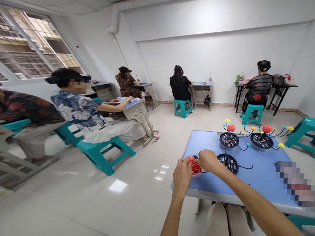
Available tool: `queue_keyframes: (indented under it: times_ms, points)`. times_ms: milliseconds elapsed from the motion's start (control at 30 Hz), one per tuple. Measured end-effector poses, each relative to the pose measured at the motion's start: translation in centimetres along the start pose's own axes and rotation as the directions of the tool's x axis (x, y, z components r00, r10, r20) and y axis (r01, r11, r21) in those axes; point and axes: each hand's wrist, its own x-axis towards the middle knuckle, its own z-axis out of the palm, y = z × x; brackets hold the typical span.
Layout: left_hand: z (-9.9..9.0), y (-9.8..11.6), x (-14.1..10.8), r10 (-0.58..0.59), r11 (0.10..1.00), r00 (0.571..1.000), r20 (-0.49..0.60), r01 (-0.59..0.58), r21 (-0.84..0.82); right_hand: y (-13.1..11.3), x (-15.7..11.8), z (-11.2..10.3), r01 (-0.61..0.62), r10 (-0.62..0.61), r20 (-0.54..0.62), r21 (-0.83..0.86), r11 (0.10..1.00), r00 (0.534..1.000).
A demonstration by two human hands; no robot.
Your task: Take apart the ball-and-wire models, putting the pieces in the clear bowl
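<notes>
On the left side of the blue desk (pixel 251 191), a clear round tub (pixel 195 175) holds red parts. My left hand (pixel 183 173) is at the tub's left side, its fingers closed on a small red ball part (pixel 191 160). Beside that lies a red hollow cup-shaped piece (pixel 196 168). My right hand (pixel 208 160) is bent over the tub's right side with curled fingers; whatever is in them is hidden. Just right of it stands a round black base (pixel 231 165) with curved black wire arms, partly covered by my right wrist.
Two planet-like models, a left one (pixel 229 140) and a right one (pixel 262 140), stand at the desk's back with coloured balls on wires. A blurred item (pixel 298 185) lies at right. Teal stools (pixel 308 134) and several people at desks are around the room.
</notes>
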Motion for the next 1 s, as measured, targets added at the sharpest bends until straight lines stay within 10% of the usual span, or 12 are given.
queue_keyframes:
  times_ms: [200,400,600,1000]
  points:
    - [0.3,2.3,-4.0,0.062,0.916,0.944,-0.324,-0.182,-0.357,7.0,-4.6,-3.6,0.016,0.058,-0.267,0.269,0.963,0.962]
    - [5.4,8.7,-6.5,0.195,0.806,0.980,-0.042,-0.184,-0.562,13.5,-6.8,-2.9,-0.088,0.186,-0.250,0.357,0.930,0.950]
    - [9.2,11.4,-4.5,0.120,0.899,0.987,0.104,-0.064,-0.433,13.2,-5.4,0.0,-0.062,0.108,-0.138,0.298,0.952,0.985]
    - [8.8,12.2,-3.2,0.093,0.963,0.979,0.183,-0.042,-0.265,13.5,-3.8,1.7,-0.030,0.046,-0.074,0.208,0.978,0.996]
